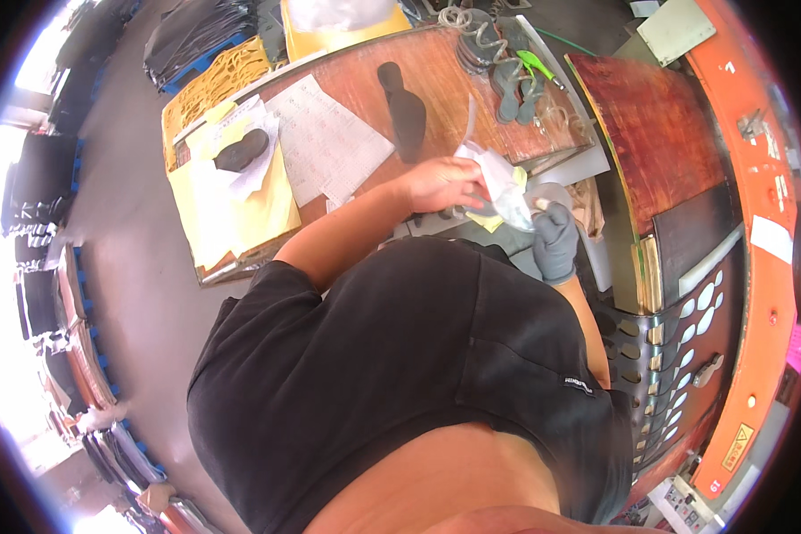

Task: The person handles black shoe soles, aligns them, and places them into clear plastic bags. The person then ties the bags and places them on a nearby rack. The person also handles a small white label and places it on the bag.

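A crumpled white sheet (505, 189), thin like paper or plastic film, is held in front of my body over the near edge of the wooden table. My bare left hand (440, 184) grips its left side with bent fingers. On the other side, my right hand (554, 242), in a grey glove, pinches the lower right edge. Bits of yellow show around the sheet, and what lies under it is partly hidden. Beyond my left hand a black sole-shaped piece (407, 116) lies on the tabletop (445, 71).
A dark sole piece (242, 151) rests on yellow and white papers at left, beside a large written sheet (316, 133). Sole-shaped metal pieces (507, 93), a coiled hose and a green air gun (536, 64) sit at back right. An orange machine frame (765, 303) and perforated sheets (685, 356) stand right.
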A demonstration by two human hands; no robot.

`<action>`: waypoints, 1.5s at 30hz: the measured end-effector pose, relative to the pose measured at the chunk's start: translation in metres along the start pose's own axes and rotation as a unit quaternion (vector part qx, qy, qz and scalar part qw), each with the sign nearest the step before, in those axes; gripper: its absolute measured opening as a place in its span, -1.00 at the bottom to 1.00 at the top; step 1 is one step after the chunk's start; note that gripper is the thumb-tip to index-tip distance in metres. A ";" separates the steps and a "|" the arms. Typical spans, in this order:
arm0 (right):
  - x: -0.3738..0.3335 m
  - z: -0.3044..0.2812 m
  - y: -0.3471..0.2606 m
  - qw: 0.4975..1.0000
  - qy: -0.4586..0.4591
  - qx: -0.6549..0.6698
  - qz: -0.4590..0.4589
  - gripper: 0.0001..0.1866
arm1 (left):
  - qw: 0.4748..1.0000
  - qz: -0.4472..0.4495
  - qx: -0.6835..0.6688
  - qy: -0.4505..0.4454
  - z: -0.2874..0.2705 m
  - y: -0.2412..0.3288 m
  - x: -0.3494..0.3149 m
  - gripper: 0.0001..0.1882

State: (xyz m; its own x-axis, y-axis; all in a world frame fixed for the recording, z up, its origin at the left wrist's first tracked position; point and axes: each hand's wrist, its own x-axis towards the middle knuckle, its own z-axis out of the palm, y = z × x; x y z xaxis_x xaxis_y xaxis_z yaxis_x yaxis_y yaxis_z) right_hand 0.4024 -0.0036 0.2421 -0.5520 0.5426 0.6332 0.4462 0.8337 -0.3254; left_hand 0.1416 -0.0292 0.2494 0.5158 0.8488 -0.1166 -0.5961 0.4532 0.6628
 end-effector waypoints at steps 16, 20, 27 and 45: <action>0.171 0.023 -0.149 0.984 0.044 -0.062 -0.159 -0.66 | 0.948 -0.142 -0.191 -0.212 -0.093 0.095 -0.029 -0.34; 0.191 0.027 -0.173 0.978 0.046 -0.084 -0.183 -0.68 | 0.907 -0.180 -0.173 -0.338 -0.098 0.113 -0.044 -0.30; 0.216 0.047 -0.157 0.972 -0.015 -0.075 -0.223 -0.70 | 0.953 0.099 -0.138 -0.252 -0.092 0.145 -0.078 -0.58; 0.195 0.114 -0.158 0.804 -0.080 0.493 0.321 -0.85 | 0.861 0.284 0.368 0.209 -0.027 0.147 -0.100 -0.84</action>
State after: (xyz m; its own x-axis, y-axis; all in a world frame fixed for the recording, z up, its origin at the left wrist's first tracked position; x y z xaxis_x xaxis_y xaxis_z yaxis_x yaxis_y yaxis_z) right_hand 0.1440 -0.0179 0.3366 -0.5500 0.8343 0.0395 -0.0574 0.0094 -0.9983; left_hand -0.0140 -0.0400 0.3389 -0.0884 0.9702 0.2258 -0.0487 -0.2306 0.9718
